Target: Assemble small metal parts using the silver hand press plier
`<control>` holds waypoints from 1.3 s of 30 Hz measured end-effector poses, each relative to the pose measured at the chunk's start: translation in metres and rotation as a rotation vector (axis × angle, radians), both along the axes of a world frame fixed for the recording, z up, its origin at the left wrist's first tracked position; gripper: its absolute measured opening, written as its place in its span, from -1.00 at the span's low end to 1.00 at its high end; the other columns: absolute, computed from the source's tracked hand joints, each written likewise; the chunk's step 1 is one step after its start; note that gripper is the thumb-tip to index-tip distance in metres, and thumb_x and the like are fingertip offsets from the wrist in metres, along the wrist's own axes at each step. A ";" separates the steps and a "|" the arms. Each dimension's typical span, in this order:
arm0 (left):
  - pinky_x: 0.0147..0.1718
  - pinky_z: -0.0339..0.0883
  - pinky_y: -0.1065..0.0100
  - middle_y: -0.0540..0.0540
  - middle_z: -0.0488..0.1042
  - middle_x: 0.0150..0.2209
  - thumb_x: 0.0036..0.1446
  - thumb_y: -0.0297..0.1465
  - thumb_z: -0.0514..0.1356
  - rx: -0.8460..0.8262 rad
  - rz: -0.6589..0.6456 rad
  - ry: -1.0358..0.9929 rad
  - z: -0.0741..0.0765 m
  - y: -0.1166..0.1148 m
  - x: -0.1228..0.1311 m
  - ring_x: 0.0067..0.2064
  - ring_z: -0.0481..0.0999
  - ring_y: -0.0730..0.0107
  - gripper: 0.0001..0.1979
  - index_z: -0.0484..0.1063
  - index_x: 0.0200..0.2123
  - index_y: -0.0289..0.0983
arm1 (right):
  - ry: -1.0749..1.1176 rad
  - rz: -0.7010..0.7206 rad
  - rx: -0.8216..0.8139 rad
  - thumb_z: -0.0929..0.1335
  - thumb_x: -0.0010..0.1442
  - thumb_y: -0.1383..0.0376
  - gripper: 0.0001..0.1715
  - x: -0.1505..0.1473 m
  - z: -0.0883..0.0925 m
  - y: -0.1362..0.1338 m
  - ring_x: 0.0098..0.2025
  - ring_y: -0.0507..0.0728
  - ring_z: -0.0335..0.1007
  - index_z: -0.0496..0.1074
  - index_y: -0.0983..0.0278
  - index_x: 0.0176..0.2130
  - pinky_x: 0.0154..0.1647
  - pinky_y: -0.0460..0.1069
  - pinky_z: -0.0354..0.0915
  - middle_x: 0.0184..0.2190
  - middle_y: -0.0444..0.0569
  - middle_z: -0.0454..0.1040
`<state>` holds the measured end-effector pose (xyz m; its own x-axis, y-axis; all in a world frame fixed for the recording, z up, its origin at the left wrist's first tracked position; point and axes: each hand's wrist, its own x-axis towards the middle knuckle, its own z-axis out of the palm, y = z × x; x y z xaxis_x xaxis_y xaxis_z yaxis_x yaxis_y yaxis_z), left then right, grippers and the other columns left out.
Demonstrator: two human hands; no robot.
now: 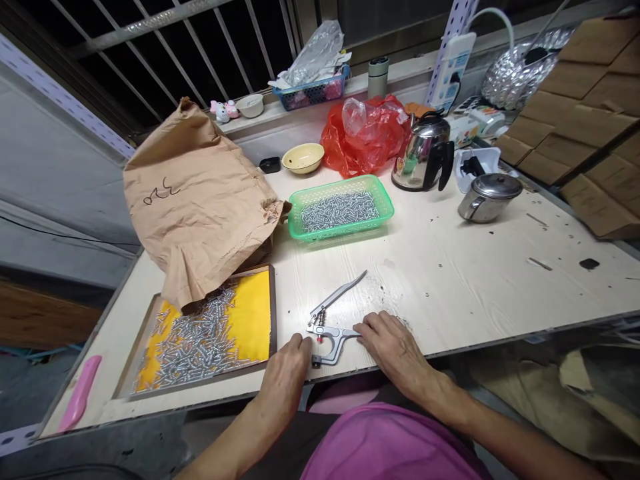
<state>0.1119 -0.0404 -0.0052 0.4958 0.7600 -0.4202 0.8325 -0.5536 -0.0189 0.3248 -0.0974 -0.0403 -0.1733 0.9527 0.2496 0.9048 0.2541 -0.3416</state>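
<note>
Your right hand [393, 343] grips the silver pliers [334, 331] by one handle at the table [450, 280] edge, probably for steadiness. Left hand [287, 367]'s curled by their other end; can't tell if it's pinching anything tbh.

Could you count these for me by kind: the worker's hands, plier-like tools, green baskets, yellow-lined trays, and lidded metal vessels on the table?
Hands: 2 (left hand, right hand)
Plier-like tool: 1
Green basket: 1
Yellow-lined tray: 1
Lidded metal vessels: 2 (kettle, pot)
Total: 7
</note>
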 end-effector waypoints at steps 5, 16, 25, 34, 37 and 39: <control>-0.35 0.28 0.36 -0.12 0.37 -0.27 0.19 -0.59 -0.08 0.099 0.061 -0.065 -0.008 -0.007 -0.009 -0.31 0.45 0.33 -0.72 0.35 -0.17 -0.26 | 0.004 -0.003 0.017 0.27 0.22 0.45 -0.83 -0.001 -0.002 0.000 -0.30 0.12 0.21 0.40 0.25 -0.21 -0.28 0.01 0.14 -0.37 -0.04 0.34; -0.31 0.32 0.36 -0.12 0.39 -0.28 0.20 -0.53 -0.09 0.117 0.186 -0.330 -0.017 -0.012 -0.021 -0.31 0.45 0.35 -0.71 0.40 -0.18 -0.26 | 0.017 -0.008 -0.006 0.25 0.23 0.45 -0.81 -0.001 -0.005 -0.001 -0.28 0.13 0.21 0.39 0.25 -0.19 -0.27 0.02 0.15 -0.34 -0.02 0.35; -0.74 0.05 0.53 0.11 0.27 -0.76 -0.02 -0.08 0.16 -0.541 0.931 -0.836 -0.005 0.005 0.001 -0.74 0.17 0.57 -0.61 0.41 -0.35 -0.33 | 0.004 -0.023 -0.021 0.26 0.23 0.43 -0.83 -0.002 -0.005 -0.001 -0.27 0.13 0.19 0.40 0.26 -0.20 -0.26 0.02 0.14 -0.34 -0.03 0.35; -0.79 -0.03 0.55 0.14 0.20 -0.77 -0.07 -0.08 0.17 -0.484 0.942 -0.774 -0.006 0.002 0.009 -0.74 0.09 0.62 -0.60 0.42 -0.40 -0.34 | 0.001 -0.034 0.011 0.27 0.22 0.44 -0.84 -0.003 -0.007 -0.002 -0.27 0.12 0.18 0.40 0.27 -0.21 -0.26 0.01 0.14 -0.34 -0.04 0.34; -0.78 -0.04 0.54 0.15 0.17 -0.79 -0.05 -0.09 0.16 -0.474 0.913 -0.729 -0.008 0.003 0.007 -0.75 0.07 0.61 -0.63 0.42 -0.43 -0.33 | 0.004 -0.032 -0.007 0.28 0.21 0.44 -0.85 -0.003 -0.006 -0.002 -0.27 0.12 0.18 0.40 0.27 -0.21 -0.25 0.01 0.14 -0.33 -0.04 0.34; -0.78 -0.05 0.54 0.15 0.15 -0.81 -0.04 -0.10 0.15 -0.494 0.897 -0.710 -0.009 0.005 0.007 -0.77 0.06 0.61 -0.64 0.41 -0.44 -0.32 | 0.008 -0.029 -0.014 0.29 0.21 0.43 -0.86 -0.003 -0.005 -0.002 -0.26 0.12 0.19 0.39 0.27 -0.21 -0.25 0.01 0.14 -0.32 -0.04 0.34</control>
<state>0.1186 -0.0358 -0.0137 0.1181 0.7845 -0.6088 0.6607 0.3956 0.6379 0.3223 -0.0994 -0.0457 -0.1440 0.9608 0.2371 0.9088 0.2232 -0.3524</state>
